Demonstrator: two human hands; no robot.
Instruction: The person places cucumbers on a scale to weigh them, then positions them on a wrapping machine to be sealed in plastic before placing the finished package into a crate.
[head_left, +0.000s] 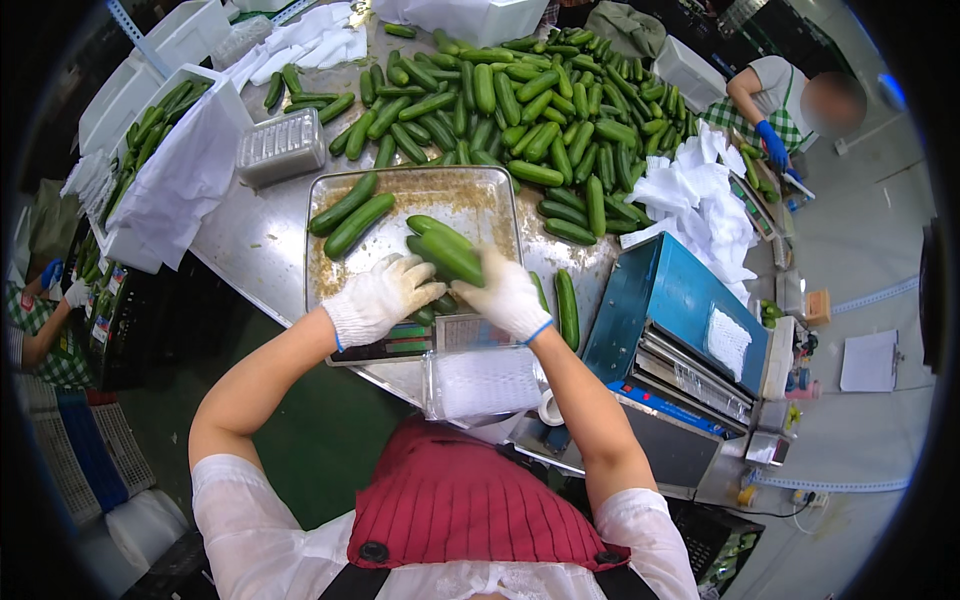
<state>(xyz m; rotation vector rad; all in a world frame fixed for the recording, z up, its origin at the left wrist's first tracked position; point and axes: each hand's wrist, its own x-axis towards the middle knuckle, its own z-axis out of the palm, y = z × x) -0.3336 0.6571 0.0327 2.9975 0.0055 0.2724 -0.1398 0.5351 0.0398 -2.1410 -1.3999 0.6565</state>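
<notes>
Both my hands wear white knitted gloves over a metal tray (341, 289) stained brown. My right hand (506, 292) grips a cucumber (452, 255), blurred as if moving, with another cucumber close behind it. My left hand (386, 296) lies beside these, palm down with its fingers partly curled; whether it holds anything is not clear. Ends of further cucumbers show below my fingers. Two cucumbers (358, 225) rest at the tray's upper left. Just below the tray's front edge lies a plastic-wrapped pack of white foam netting (487, 382).
A large heap of cucumbers (517, 105) covers the table's far side. Stacked clear plastic trays (281, 148) stand left of the metal tray. A blue wrapping machine (675, 300) stands at the right. White foam boxes (172, 165) are at the left. People work at both sides.
</notes>
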